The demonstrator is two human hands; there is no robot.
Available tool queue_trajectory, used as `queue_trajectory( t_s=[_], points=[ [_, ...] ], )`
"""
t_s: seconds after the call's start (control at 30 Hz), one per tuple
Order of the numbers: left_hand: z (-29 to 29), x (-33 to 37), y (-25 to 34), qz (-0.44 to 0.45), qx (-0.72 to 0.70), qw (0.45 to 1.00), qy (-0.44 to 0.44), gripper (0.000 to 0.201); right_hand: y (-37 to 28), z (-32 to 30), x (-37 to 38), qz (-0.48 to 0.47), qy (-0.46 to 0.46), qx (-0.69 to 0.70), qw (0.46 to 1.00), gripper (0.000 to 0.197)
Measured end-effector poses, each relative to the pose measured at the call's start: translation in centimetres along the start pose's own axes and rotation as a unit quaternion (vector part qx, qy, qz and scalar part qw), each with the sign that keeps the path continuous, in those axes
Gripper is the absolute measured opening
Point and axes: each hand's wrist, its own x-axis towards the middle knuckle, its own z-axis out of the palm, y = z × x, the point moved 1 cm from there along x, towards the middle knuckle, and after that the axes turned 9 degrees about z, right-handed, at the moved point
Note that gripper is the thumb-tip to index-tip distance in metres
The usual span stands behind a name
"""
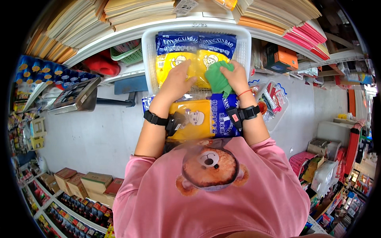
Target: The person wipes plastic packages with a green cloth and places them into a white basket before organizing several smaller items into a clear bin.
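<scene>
Two flat blue-and-yellow plastic packs with a cartoon face in a cap lie side by side in a white plastic basket (148, 63). On the left pack (166, 68), my left hand (177, 82) rests with fingers stretched out and thumb apart, holding nothing. My right hand (237, 80) pinches a crumpled green cloth (216, 77) against the right pack (216, 51), covering its lower part. Another blue-and-yellow pack (202, 113) lies between my forearms, close to my pink shirt. Black straps with small devices sit on both wrists.
Stacks of paper (137, 15) fill the shelf beyond the basket. A clear tub of small items (274, 101) stands right, below an orange box (286, 58). At left are a weighing scale (73, 97) and a green basket (133, 55). Cardboard boxes (95, 182) top the lower-left shelves.
</scene>
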Motion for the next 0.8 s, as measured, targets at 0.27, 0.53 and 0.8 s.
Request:
queue_trajectory(
  t_s=[0.27,0.53,0.8],
  points=[
    [-0.9,-0.2,0.6,-0.029,0.053,0.998,-0.008,0.066,-1.2,-4.8,-1.5,-0.006,-0.002,0.329,0.944,0.026],
    [-2.1,0.7,3.9,-0.041,-0.326,0.942,0.067,0.048,-4.2,-5.2,-3.7,-0.005,-0.102,0.37,0.923,0.025],
    [-0.7,0.7,4.2,-0.11,-0.539,0.824,0.137,0.03,-5.8,-3.1,-3.6,-0.101,0.11,0.235,0.96,0.039]
  ],
)
